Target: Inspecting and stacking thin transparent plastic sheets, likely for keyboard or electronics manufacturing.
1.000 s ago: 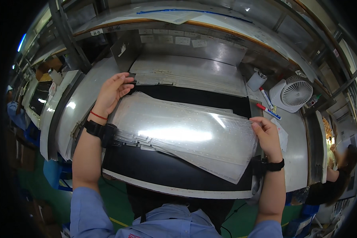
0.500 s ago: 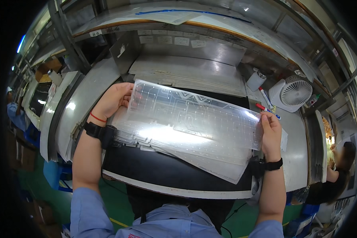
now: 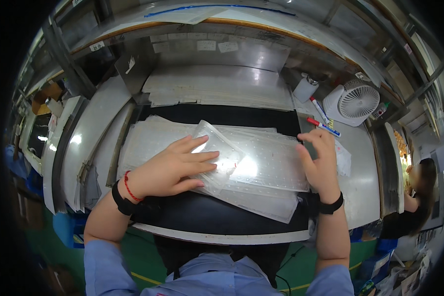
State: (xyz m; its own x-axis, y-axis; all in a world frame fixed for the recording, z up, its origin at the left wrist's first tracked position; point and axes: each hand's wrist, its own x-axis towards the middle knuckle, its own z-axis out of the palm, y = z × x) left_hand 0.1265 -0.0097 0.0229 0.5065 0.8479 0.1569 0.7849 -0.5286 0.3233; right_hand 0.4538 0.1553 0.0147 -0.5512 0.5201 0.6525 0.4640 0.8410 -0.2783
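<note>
In the middle, one left hand (image 3: 185, 165) and one right hand (image 3: 322, 159). Toward the upper right, one white fan (image 3: 358, 101), one white bottle (image 3: 305, 90), two pens (image 3: 324, 127). Too many clear sheets (image 3: 278, 158) overlap to count.

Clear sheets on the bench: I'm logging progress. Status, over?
Left hand spread over the clear sheets; right hand open by their right end. Sheets overlapping unevenly on black surface. Markers off to the right.

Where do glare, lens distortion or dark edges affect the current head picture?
Head view: strong white glare on the clear sheets, just right of the left hand's fingertips, washing out their detail; also in the head view, the shelf edge arches upward with fisheye bending, and all four corners fall to black.
</note>
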